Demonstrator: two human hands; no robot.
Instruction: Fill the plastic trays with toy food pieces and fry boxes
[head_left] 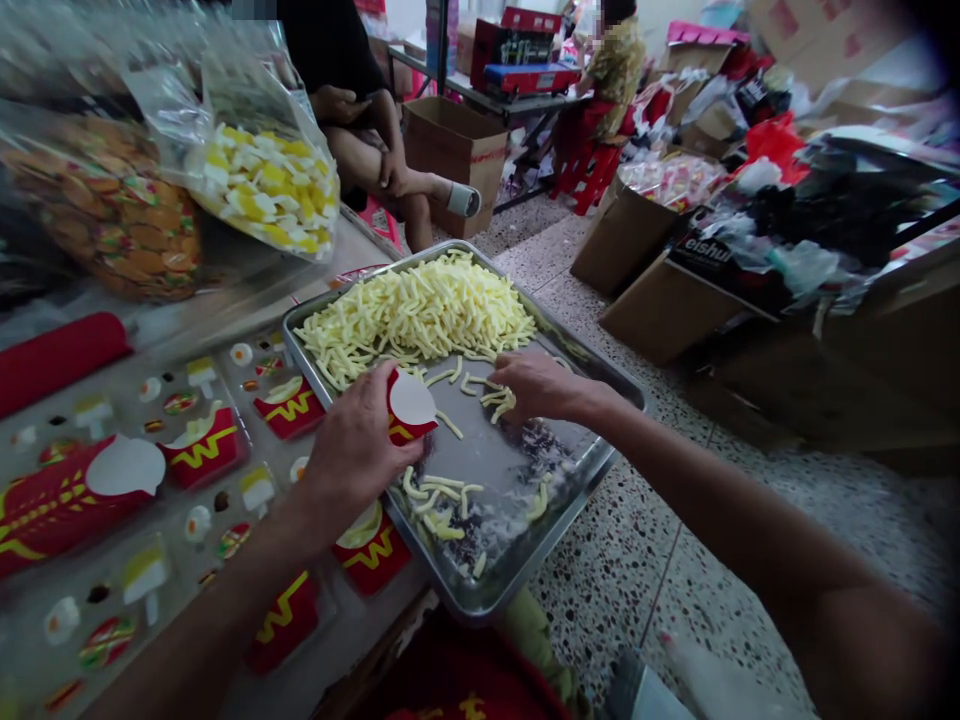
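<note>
My left hand [356,435] is wrapped around a small red fry carton [411,402] with a white inside, held over the left side of a metal tray [480,598]. Down in the tray, my right hand [525,385] has its fingers curled round a few pale yellow toy french fries [498,402]. A large heap of the same fries [420,310] fills the far end of the tray. A looser group [439,500] lies near its front left corner. The right fingertips are partly hidden.
Left of the tray are clear blister packs with filled red cartons [285,408] and small toy foods, plus a stack of flat cartons [75,490]. Behind are bags of yellow-white pieces [270,190] and brown pieces [112,210]. A seated person [360,120] and cardboard boxes [454,150] stand beyond.
</note>
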